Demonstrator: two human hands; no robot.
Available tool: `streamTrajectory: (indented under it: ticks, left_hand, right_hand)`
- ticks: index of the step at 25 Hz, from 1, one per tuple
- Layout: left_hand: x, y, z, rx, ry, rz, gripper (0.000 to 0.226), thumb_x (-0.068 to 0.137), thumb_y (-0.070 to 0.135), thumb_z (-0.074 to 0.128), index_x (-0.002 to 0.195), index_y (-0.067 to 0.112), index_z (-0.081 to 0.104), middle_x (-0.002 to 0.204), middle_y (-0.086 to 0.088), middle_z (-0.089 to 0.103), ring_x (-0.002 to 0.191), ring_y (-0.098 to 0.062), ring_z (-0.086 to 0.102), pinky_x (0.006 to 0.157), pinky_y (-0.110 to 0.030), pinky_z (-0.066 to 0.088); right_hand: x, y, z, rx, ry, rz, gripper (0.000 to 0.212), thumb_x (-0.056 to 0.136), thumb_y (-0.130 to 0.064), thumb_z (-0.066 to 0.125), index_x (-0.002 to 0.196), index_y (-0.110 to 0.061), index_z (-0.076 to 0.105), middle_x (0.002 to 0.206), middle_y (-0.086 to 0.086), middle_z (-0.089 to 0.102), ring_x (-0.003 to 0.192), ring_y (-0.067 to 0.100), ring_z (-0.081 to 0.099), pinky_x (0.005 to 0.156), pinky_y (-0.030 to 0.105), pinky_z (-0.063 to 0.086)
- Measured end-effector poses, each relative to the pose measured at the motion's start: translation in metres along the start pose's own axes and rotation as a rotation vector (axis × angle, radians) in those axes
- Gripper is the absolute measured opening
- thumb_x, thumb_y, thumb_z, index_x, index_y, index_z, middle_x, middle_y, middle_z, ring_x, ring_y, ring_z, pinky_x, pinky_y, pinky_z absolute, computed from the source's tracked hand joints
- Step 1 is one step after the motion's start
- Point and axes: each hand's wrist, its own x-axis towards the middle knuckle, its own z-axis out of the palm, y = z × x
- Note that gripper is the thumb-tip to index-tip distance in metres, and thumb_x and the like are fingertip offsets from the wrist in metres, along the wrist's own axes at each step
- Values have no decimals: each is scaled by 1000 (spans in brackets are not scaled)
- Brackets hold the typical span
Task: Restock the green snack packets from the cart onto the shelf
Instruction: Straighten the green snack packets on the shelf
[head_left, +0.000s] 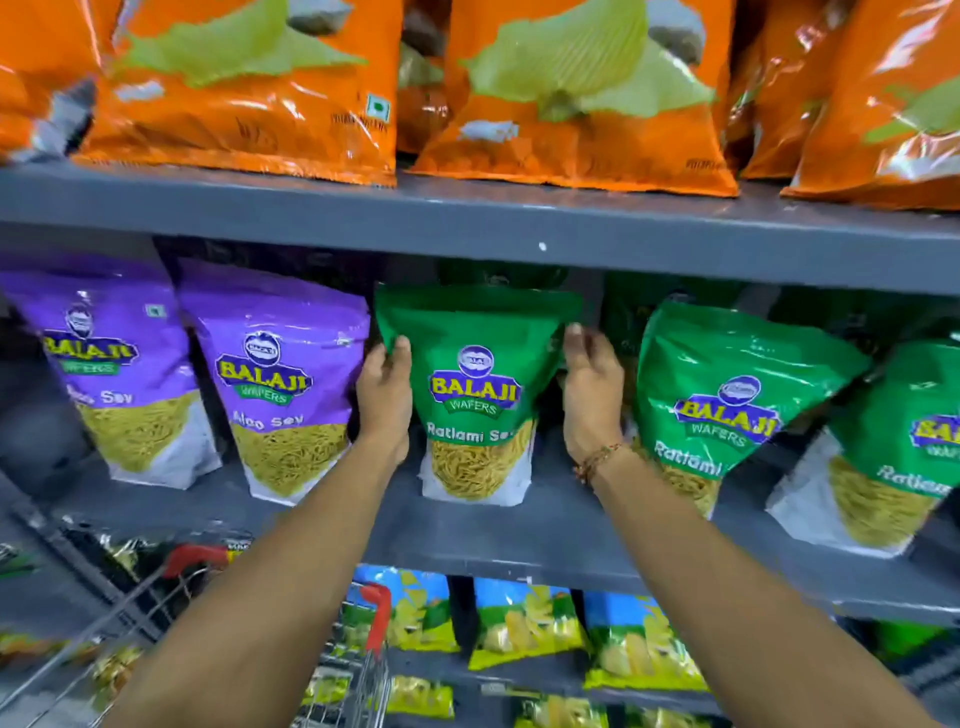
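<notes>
Green snack packet (475, 395): standing upright on the grey shelf (519, 530), between both hands. Left hand (385, 400) and right hand (592, 395) are pressing open palms against its sides, probably squaring it beside purple packets (280, 374). Cart (374, 618) is waiting below the left forearm.

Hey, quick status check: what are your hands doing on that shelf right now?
Left hand and right hand flank one green packet, upright on middle shelf. Left touching; right unclear. Purple packet close left. Nothing blocking.
</notes>
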Motion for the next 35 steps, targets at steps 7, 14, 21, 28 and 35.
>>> streamTrajectory:
  ticks: [7,14,21,28,35]
  left_hand:
    - [-38,-50,-26,323,-338,-193,35,79,32,66,111,29,53,104,7,64,98,-10,61,81,-24,47]
    - [-75,-64,-17,430,97,203,60,70,57,63,103,10,45,107,-15,55,101,-26,53,89,-43,45]
    - [-137,-42,110,319,-534,272,33,92,30,44,117,11,49,114,-12,56,98,-10,53,89,-23,47]
    - [-91,-10,196,136,-176,47,40,92,28,46,117,-3,54,120,-21,61,113,-31,57,101,-39,43]
    - [-136,-68,176,293,-551,-131,76,74,34,71,136,20,31,123,5,52,113,-12,50,96,-30,41]
  right_hand:
    - [-54,72,-17,-256,-415,141,53,75,-36,69,122,-20,49,119,2,66,109,11,64,99,42,51]
    - [-82,56,-42,-263,-22,86,20,89,-27,56,105,-14,54,89,-2,57,73,-11,51,78,18,40]
    - [-36,16,-143,7,692,70,25,98,-29,31,83,-16,45,76,1,41,67,16,38,74,30,37]
    - [61,-52,-189,-215,331,-46,27,94,-12,43,69,-19,50,70,1,50,70,10,43,59,18,35]
    - [4,23,-229,-162,-126,257,61,91,-48,37,143,-19,24,143,-8,37,134,12,34,104,21,29]
